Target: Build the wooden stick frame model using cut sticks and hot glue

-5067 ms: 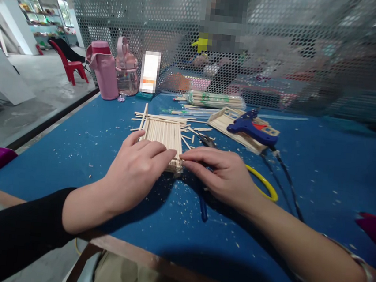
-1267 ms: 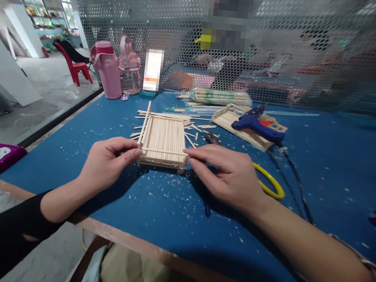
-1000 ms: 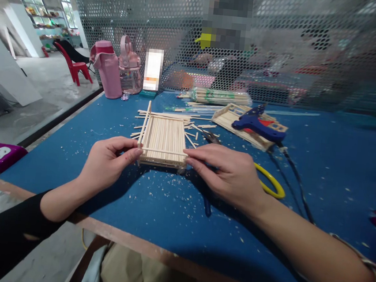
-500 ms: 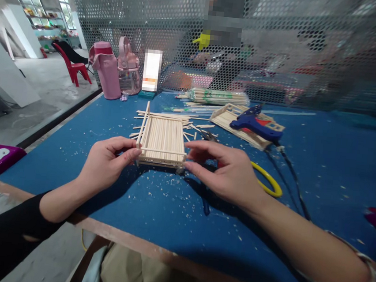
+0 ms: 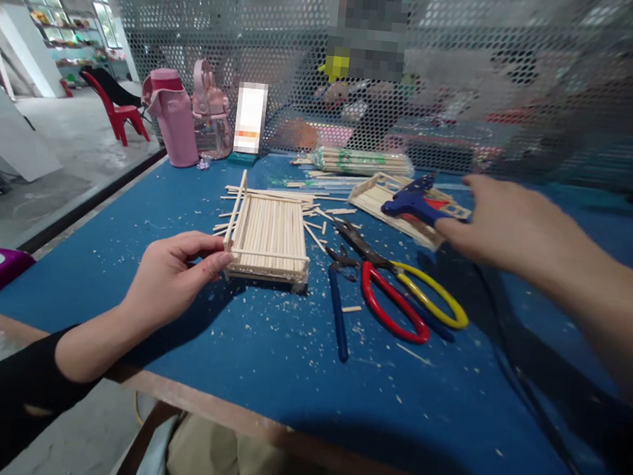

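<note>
A small frame of pale wooden sticks [image 5: 275, 233] rests on the blue table, with one stick rising at a slant from its left side. My left hand [image 5: 179, 269] pinches the frame's near left corner between thumb and fingers. At the right, my right hand [image 5: 497, 218] reaches round the handle end of a blue glue gun [image 5: 417, 206], thumb and fingers apart on either side of it; whether they touch it is unclear. The glue gun lies on a second stick structure [image 5: 371, 194].
Red-and-yellow-handled scissors [image 5: 394, 301] and blue-handled pliers [image 5: 338, 314] lie right of the frame. Loose sticks and a bagged bundle [image 5: 362, 161] are behind. Pink bottles [image 5: 176, 123] stand back left, before a perforated metal screen [image 5: 290, 41]. A black cable crosses the right side.
My right hand has left the frame's right corner and moved right and back to the glue gun, uncovering the scissors and pliers. My left hand still pinches the frame.
</note>
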Action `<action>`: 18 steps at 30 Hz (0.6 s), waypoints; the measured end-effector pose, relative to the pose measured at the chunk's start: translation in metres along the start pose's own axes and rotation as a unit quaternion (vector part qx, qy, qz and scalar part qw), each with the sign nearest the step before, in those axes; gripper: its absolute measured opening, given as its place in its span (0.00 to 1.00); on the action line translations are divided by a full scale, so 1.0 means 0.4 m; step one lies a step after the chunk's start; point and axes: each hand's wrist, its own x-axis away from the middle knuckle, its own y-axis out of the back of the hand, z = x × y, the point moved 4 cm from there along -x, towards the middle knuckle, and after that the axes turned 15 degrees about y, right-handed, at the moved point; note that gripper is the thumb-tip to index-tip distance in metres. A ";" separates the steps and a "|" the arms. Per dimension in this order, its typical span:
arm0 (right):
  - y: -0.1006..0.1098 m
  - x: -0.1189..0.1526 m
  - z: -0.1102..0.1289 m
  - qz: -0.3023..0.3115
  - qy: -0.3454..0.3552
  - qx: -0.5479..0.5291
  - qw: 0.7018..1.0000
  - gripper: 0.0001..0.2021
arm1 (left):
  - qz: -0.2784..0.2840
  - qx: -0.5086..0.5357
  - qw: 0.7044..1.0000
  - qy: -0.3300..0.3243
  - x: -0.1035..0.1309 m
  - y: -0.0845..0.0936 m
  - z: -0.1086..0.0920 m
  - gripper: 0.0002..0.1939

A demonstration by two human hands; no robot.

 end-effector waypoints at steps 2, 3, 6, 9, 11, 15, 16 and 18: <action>-0.050 -0.012 -0.046 0.075 -0.048 -0.008 0.996 0.26 | 0.008 0.010 1.000 0.004 0.001 -0.001 0.003 0.08; -0.069 -0.016 -0.058 0.096 -0.060 -0.028 0.993 0.24 | 0.013 0.018 1.000 0.008 0.002 -0.002 0.005 0.09; -0.093 -0.019 -0.059 0.121 -0.066 -0.076 0.988 0.22 | 0.025 0.034 0.999 0.024 0.003 -0.004 0.013 0.12; -0.066 -0.018 -0.033 0.062 -0.069 0.000 0.996 0.27 | 0.033 0.039 0.998 0.027 0.004 -0.005 0.015 0.12; -0.052 -0.020 -0.012 0.023 -0.050 0.040 0.998 0.26 | 0.036 0.034 0.999 0.020 0.005 -0.006 0.012 0.11; -0.085 -0.040 -0.002 0.040 0.003 -0.004 0.999 0.15 | 0.052 0.012 0.999 0.000 0.009 -0.007 0.000 0.10; -0.093 -0.046 -0.007 0.025 0.013 -0.013 1.000 0.14 | 0.057 0.006 0.998 -0.004 0.010 -0.009 -0.003 0.10; -0.100 -0.055 -0.023 -0.031 0.026 -0.034 0.999 0.16 | 0.069 -0.002 0.998 -0.008 0.012 -0.011 -0.007 0.11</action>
